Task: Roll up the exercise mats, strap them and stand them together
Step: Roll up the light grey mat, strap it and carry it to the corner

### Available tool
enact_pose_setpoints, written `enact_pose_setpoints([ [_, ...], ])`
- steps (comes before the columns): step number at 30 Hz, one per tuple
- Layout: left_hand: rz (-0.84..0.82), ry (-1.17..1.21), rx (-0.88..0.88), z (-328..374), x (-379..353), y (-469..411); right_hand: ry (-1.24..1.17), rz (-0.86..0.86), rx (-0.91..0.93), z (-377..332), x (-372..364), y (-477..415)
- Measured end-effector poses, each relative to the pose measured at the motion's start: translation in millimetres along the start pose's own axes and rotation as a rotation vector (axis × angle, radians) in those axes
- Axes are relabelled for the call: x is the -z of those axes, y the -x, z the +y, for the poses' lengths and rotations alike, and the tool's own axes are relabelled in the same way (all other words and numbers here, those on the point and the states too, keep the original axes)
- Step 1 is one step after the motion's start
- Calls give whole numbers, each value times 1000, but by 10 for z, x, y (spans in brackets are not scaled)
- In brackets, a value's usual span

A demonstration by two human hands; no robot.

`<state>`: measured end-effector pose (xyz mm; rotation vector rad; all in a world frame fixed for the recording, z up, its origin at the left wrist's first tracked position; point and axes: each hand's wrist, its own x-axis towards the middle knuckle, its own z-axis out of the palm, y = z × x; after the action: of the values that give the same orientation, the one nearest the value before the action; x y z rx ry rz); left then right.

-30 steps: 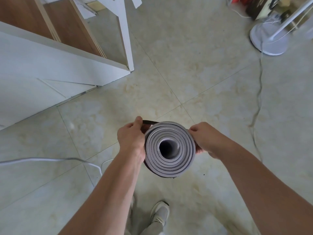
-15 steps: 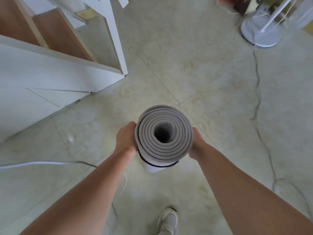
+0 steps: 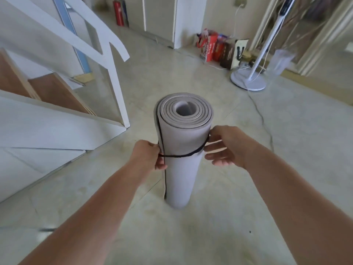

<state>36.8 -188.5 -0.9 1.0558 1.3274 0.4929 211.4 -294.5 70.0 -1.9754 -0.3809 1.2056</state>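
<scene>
One rolled grey exercise mat [image 3: 181, 150] stands upright on the tiled floor [image 3: 210, 236] at dead centre of the view, with its spiral end facing up and its outer flap edge running down the side at 9 o'clock. A thin black strap [image 3: 183, 155] loops round the roll about a third of the way down, sitting slanted, higher at 3 o'clock than at 9 o'clock. Your left hand [image 3: 148, 156] is against the mat at 9 o'clock, fingers curled and gripping the strap where it leaves the roll. Your right hand [image 3: 227, 146] is at 3 o'clock of the mat, with thumb and forefinger pinching the strap's high end and the other fingers loose and spread below it. Both forearms come in from 6 o'clock. At 9 to 10 o'clock there is a white staircase [image 3: 57, 119] with wooden treads. At 11 o'clock, far back, a red fire extinguisher [image 3: 119, 13] stands by the wall. At 1 o'clock red and brown bags [image 3: 215, 47] sit by the wall, and just beside them at 2 o'clock is a white fan base [image 3: 248, 80] with its pole. A thin cable [image 3: 261, 115] trails over the floor from that base. The background is blurred.
</scene>
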Motion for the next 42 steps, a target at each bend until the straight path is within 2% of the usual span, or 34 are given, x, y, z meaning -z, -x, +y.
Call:
enact_pose_setpoints([
  [3,-123,-12,-117,3,78,-32,81,27,50,-4,22,-83],
  [7,-183,-75,-233,-90,13,-110,203,136,114,161,66,-122],
  [11,-79,-190,-316,-326,-177,-278,238,181,41,820,-30,-383],
  [15,-8,-314,-292,-634,-192,-527,96,207,-33,1371,-331,-763],
  [18,16,-347,-239,-896,-225,-715,26,203,-25,1568,-473,-979],
  [21,40,-378,-224,-1058,-298,-817,98,208,-29,1653,-489,-1080],
  [23,26,-399,-228,-1045,-293,-861,168,268,61,1595,-426,-1078],
  [25,-28,-435,-275,-954,-237,-856,195,343,317,1447,-329,-1009],
  [26,-69,-412,-312,-884,-206,-812,117,311,467,1360,-301,-953],
  [28,-188,-248,-373,-723,-138,-655,-117,117,635,1252,-249,-828],
  [30,-355,-139,-445,-625,-71,-484,-193,-89,682,1238,-249,-809],
  [33,-552,-137,-484,-736,-28,-431,-160,-234,616,1402,-297,-925],
  [35,-570,-60,-426,-858,-57,-500,-265,-289,546,1540,-383,-1019],
  [40,-459,466,-201,-982,-202,-578,-543,-301,496,1713,-603,-1197],
  [42,-401,431,-156,-1054,-261,-649,-439,-235,437,1716,-648,-1221],
])
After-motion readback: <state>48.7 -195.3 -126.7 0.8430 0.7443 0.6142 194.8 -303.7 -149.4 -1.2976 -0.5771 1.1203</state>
